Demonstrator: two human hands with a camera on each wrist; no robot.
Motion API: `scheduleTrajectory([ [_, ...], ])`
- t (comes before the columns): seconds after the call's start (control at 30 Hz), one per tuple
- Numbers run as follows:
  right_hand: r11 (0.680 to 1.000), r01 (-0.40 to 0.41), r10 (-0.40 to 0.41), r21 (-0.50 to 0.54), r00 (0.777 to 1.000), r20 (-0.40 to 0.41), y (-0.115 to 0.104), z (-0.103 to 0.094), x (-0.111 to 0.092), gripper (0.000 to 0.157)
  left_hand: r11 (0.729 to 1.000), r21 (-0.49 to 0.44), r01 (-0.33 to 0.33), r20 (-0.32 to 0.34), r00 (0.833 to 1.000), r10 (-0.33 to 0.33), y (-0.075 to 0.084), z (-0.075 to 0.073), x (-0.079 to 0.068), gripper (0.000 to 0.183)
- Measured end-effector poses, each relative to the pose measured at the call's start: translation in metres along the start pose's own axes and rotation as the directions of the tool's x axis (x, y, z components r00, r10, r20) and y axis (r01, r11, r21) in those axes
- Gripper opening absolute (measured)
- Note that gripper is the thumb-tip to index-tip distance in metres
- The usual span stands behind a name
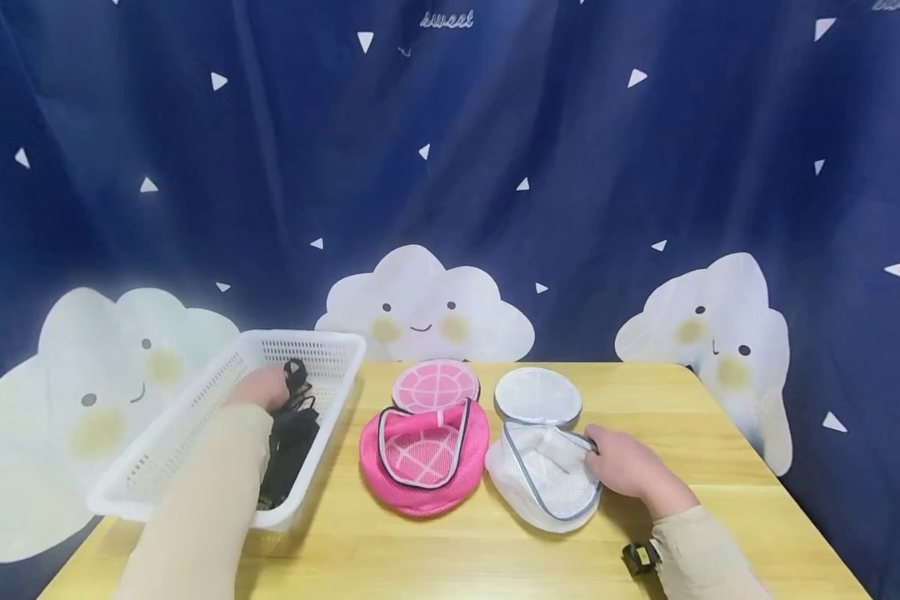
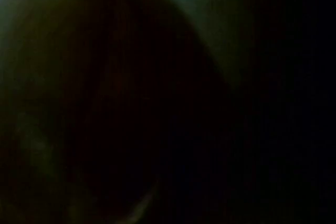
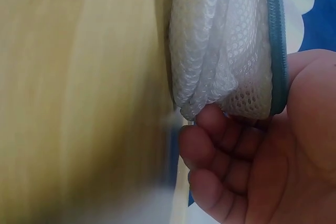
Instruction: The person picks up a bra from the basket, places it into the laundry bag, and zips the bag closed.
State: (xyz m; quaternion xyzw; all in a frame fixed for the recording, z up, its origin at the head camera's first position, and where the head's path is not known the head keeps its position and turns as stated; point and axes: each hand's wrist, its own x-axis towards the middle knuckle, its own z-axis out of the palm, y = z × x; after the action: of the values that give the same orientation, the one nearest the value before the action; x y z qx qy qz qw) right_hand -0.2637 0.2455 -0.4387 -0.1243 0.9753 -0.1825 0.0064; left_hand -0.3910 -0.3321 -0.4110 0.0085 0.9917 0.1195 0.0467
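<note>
My left hand (image 1: 262, 388) reaches down into a white plastic basket (image 1: 348, 367), right beside black fabric with thin straps (image 1: 294, 442). The fingers are mostly hidden there, and the left wrist view is nearly black. A white mesh laundry bag (image 1: 543, 479) with a grey-blue zipper edge lies with its round lid (image 1: 537, 395) folded back. My right hand (image 1: 626, 462) grips the rim of that bag on its right side. In the right wrist view, curled fingers (image 3: 207, 182) hold the mesh below the zipper (image 3: 278, 40).
A pink mesh laundry bag (image 1: 420, 492) sits between the basket and the white bag, its round lid (image 1: 435, 385) folded back too. All stand on a wooden table (image 1: 390, 558). Behind hangs a dark blue curtain (image 1: 450, 200) with cloud prints.
</note>
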Motion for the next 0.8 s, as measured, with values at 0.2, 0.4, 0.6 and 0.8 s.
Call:
scheduleTrajectory([
  [0.2, 1.0, -0.005, 0.005, -0.003, 1.0, 0.02, 0.0, 0.003, -0.004, 0.006, 0.999, 0.033, 0.033, -0.032, 0.999, -0.032, 0.004, 0.005, 0.0, 0.043],
  [0.4, 1.0, 0.021, -0.021, 0.022, 1.0, 0.018, -0.003, 0.007, 0.001, 0.005, 0.998, 0.055, 0.013, 0.067, 0.998, -0.016, 0.007, -0.002, -0.007, 0.076],
  [0.6, 0.997, 0.057, -0.058, 0.046, 0.998, 0.036, -0.006, 0.01, 0.009, 0.007, 0.996, 0.081, 0.045, 0.052, 0.997, -0.05, -0.002, -0.002, -0.006, 0.049],
  [0.8, 0.997, 0.052, -0.055, 0.06, 0.998, 0.041, -0.008, 0.007, 0.005, 0.007, 0.996, -0.006, 0.086, -0.047, 0.995, -0.086, -0.008, 0.007, -0.002, 0.011],
])
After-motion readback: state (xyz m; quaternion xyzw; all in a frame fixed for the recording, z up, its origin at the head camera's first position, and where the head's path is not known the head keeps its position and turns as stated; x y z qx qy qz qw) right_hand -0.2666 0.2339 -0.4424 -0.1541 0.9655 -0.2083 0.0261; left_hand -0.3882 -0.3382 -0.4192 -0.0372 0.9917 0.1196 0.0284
